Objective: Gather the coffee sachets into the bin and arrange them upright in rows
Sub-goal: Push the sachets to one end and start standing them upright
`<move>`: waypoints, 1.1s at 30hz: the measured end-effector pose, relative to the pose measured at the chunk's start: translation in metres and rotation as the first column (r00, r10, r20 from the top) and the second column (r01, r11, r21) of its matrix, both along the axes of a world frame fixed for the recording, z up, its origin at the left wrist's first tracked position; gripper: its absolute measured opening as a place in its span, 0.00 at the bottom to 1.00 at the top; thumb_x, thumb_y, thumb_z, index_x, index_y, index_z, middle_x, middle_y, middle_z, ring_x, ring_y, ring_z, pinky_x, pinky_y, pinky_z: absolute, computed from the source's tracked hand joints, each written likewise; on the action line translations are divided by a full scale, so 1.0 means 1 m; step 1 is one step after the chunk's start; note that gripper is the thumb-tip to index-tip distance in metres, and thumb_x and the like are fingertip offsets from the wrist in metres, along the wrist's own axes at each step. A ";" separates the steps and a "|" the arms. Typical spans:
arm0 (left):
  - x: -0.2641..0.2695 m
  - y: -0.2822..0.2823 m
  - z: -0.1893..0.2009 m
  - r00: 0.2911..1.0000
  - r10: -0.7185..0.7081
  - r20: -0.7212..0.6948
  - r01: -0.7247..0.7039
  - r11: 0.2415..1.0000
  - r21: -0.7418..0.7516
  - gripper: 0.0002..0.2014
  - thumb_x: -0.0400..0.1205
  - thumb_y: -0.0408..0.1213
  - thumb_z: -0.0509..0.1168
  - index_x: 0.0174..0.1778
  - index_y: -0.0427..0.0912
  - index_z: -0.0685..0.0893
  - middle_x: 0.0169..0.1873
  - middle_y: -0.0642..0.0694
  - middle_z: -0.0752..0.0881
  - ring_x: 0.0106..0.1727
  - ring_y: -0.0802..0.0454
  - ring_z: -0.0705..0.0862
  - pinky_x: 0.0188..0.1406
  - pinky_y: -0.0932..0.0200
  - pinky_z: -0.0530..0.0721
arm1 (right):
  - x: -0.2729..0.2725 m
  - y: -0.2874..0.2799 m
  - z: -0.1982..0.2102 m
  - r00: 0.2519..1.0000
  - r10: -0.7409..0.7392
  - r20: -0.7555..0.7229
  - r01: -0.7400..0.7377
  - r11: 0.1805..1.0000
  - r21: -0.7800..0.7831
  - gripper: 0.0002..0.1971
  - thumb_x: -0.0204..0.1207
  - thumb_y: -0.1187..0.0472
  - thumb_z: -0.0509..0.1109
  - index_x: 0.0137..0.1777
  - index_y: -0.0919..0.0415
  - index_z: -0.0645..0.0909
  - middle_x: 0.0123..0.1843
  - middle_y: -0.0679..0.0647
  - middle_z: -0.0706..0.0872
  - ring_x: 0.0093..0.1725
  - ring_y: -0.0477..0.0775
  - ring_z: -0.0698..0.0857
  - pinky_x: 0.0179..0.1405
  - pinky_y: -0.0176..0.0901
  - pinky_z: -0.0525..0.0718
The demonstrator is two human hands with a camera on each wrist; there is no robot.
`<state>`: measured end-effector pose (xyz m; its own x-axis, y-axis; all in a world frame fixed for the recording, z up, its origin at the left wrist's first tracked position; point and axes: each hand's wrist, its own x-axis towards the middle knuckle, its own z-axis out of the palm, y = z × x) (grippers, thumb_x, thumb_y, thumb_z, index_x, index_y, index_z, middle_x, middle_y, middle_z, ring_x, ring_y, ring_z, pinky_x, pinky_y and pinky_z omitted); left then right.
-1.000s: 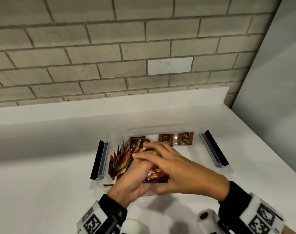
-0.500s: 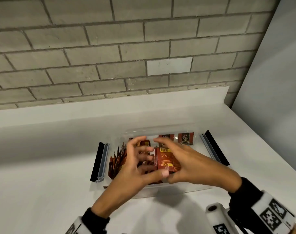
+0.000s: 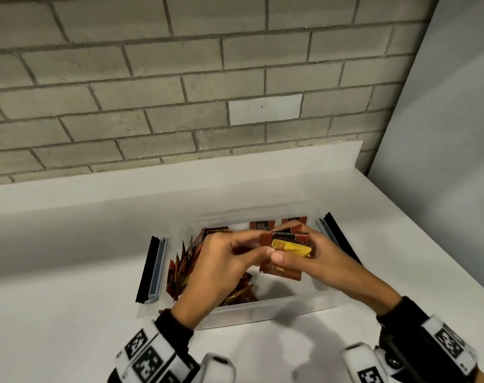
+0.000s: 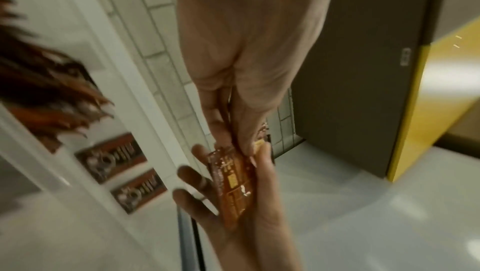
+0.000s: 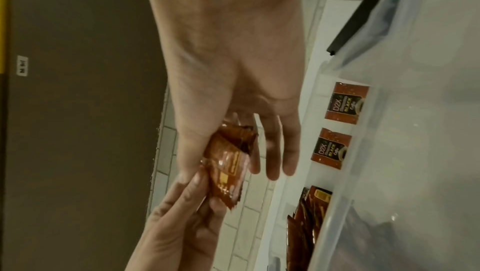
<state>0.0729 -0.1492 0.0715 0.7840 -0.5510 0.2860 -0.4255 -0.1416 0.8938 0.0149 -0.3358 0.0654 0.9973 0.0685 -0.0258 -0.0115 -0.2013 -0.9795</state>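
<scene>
A clear plastic bin [image 3: 263, 310] stands on the white counter. Several brown coffee sachets [image 3: 180, 272] stand on edge, leaning, at its left end. Two more sachets [image 5: 345, 103] stand flat against the far wall. Over the middle right of the bin both hands hold a small stack of sachets [image 3: 286, 246]. My right hand [image 3: 296, 250] grips the stack between thumb and fingers. My left hand [image 3: 256, 248] pinches its left end. The left wrist view shows the stack [image 4: 233, 185] edge-on between both hands; the right wrist view shows the same stack [image 5: 228, 164].
Black and grey clip handles stick out at the bin's left end [image 3: 152, 269] and right end [image 3: 337, 239]. A brick wall with a white upstand [image 3: 180, 183] runs behind the counter. A grey panel [image 3: 442, 134] closes off the right side.
Both hands have risen from low in the bin's left middle and moved right with the stack. The stack now sits higher, turned more edge-up.
</scene>
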 end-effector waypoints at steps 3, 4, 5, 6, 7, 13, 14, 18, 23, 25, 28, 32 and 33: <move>0.006 -0.016 0.005 0.987 -0.020 -0.157 0.021 1.000 0.000 0.09 0.72 0.36 0.75 0.48 0.43 0.91 0.35 0.42 0.91 0.37 0.44 0.89 0.42 0.56 0.88 | 0.000 0.003 -0.003 0.998 -0.018 -0.056 0.032 0.963 0.267 0.16 0.75 0.62 0.70 0.62 0.56 0.81 0.56 0.54 0.90 0.57 0.57 0.89 0.53 0.43 0.87; 0.008 -0.020 0.005 0.982 -0.020 -0.189 0.020 1.000 -0.004 0.11 0.70 0.38 0.76 0.47 0.40 0.90 0.33 0.41 0.89 0.33 0.45 0.88 0.39 0.56 0.88 | -0.001 0.004 -0.003 0.997 -0.015 -0.079 0.042 0.931 0.363 0.15 0.76 0.65 0.68 0.63 0.59 0.81 0.57 0.58 0.90 0.57 0.61 0.89 0.52 0.48 0.88; 0.011 -0.023 0.006 0.976 -0.017 -0.215 0.018 1.000 0.001 0.13 0.68 0.40 0.76 0.46 0.39 0.89 0.32 0.40 0.88 0.31 0.46 0.87 0.37 0.55 0.87 | 0.000 0.003 -0.004 0.995 -0.013 -0.097 0.054 0.902 0.427 0.15 0.76 0.67 0.67 0.63 0.61 0.81 0.58 0.62 0.89 0.58 0.65 0.88 0.53 0.52 0.88; 0.014 -0.026 0.006 0.972 -0.019 -0.234 0.024 1.000 0.016 0.13 0.67 0.41 0.77 0.45 0.40 0.89 0.32 0.38 0.88 0.31 0.46 0.87 0.36 0.55 0.87 | -0.001 0.002 -0.004 0.994 -0.018 -0.105 0.065 0.886 0.459 0.15 0.77 0.67 0.67 0.63 0.62 0.81 0.58 0.64 0.89 0.58 0.67 0.88 0.53 0.54 0.88; 0.017 -0.030 0.006 0.968 -0.031 -0.250 0.039 0.999 0.029 0.12 0.68 0.41 0.77 0.44 0.40 0.89 0.33 0.37 0.89 0.31 0.46 0.86 0.35 0.56 0.87 | 0.000 -0.001 -0.006 0.994 -0.031 -0.105 0.077 0.877 0.475 0.15 0.77 0.66 0.67 0.63 0.63 0.81 0.58 0.65 0.88 0.58 0.67 0.88 0.53 0.55 0.88; 0.047 -0.042 0.001 0.923 -0.020 -0.385 0.028 0.999 0.016 0.08 0.79 0.30 0.69 0.48 0.28 0.88 0.30 0.42 0.87 0.29 0.55 0.83 0.35 0.65 0.86 | -0.001 -0.030 -0.012 0.967 -0.224 -0.123 0.255 0.795 0.551 0.18 0.79 0.66 0.64 0.69 0.62 0.78 0.61 0.66 0.87 0.61 0.66 0.87 0.55 0.59 0.87; 0.053 -0.043 0.000 0.926 -0.004 -0.378 0.024 0.999 0.048 0.08 0.80 0.30 0.68 0.47 0.28 0.87 0.30 0.42 0.87 0.30 0.55 0.84 0.37 0.64 0.87 | -0.002 -0.037 -0.012 0.955 -0.266 -0.130 0.292 0.778 0.557 0.18 0.79 0.66 0.64 0.70 0.61 0.78 0.62 0.65 0.87 0.61 0.66 0.87 0.57 0.60 0.86; 0.075 -0.053 -0.006 0.932 0.061 -0.357 0.000 0.985 0.170 0.06 0.82 0.30 0.67 0.52 0.32 0.83 0.33 0.43 0.87 0.31 0.54 0.86 0.38 0.64 0.87 | -0.007 -0.060 -0.016 0.901 -0.398 -0.172 0.420 0.700 0.577 0.15 0.79 0.64 0.65 0.64 0.66 0.80 0.57 0.68 0.88 0.53 0.68 0.89 0.56 0.62 0.86; 0.087 -0.079 -0.023 0.903 0.108 -0.415 0.031 0.948 0.316 0.08 0.79 0.28 0.71 0.51 0.32 0.81 0.38 0.35 0.88 0.31 0.49 0.85 0.42 0.52 0.86 | -0.015 -0.066 -0.027 0.875 -0.404 -0.268 0.477 0.615 0.628 0.14 0.76 0.63 0.68 0.60 0.66 0.78 0.44 0.67 0.88 0.43 0.67 0.89 0.41 0.55 0.90; 0.090 -0.090 -0.029 0.880 0.142 -0.454 0.025 0.940 0.341 0.08 0.77 0.25 0.72 0.50 0.31 0.82 0.41 0.33 0.87 0.29 0.51 0.86 0.38 0.56 0.89 | -0.018 -0.064 -0.028 0.879 -0.388 -0.279 0.469 0.593 0.654 0.12 0.74 0.63 0.69 0.56 0.66 0.78 0.44 0.67 0.88 0.42 0.66 0.89 0.41 0.55 0.90; 0.093 -0.102 -0.035 0.867 0.181 -0.464 0.004 0.929 0.370 0.09 0.77 0.23 0.70 0.52 0.26 0.85 0.43 0.33 0.86 0.30 0.50 0.86 0.20 0.69 0.82 | -0.020 -0.064 -0.029 0.876 -0.391 -0.282 0.473 0.579 0.664 0.11 0.73 0.63 0.69 0.54 0.66 0.79 0.44 0.68 0.88 0.43 0.66 0.90 0.39 0.54 0.90; 0.095 -0.113 -0.044 0.887 0.209 -0.412 -0.020 0.909 0.417 0.08 0.77 0.24 0.71 0.51 0.25 0.87 0.38 0.36 0.87 0.28 0.51 0.85 0.24 0.62 0.88 | -0.019 -0.063 -0.030 0.879 -0.392 -0.270 0.467 0.601 0.648 0.13 0.73 0.62 0.69 0.56 0.67 0.79 0.46 0.69 0.88 0.46 0.68 0.90 0.41 0.54 0.90; 0.095 -0.115 -0.046 0.890 0.212 -0.404 -0.023 0.905 0.424 0.08 0.76 0.24 0.71 0.50 0.25 0.88 0.35 0.38 0.87 0.26 0.53 0.85 0.24 0.62 0.88 | -0.019 -0.063 -0.031 0.880 -0.393 -0.265 0.465 0.606 0.645 0.13 0.73 0.62 0.70 0.56 0.67 0.79 0.47 0.69 0.88 0.46 0.68 0.90 0.41 0.54 0.90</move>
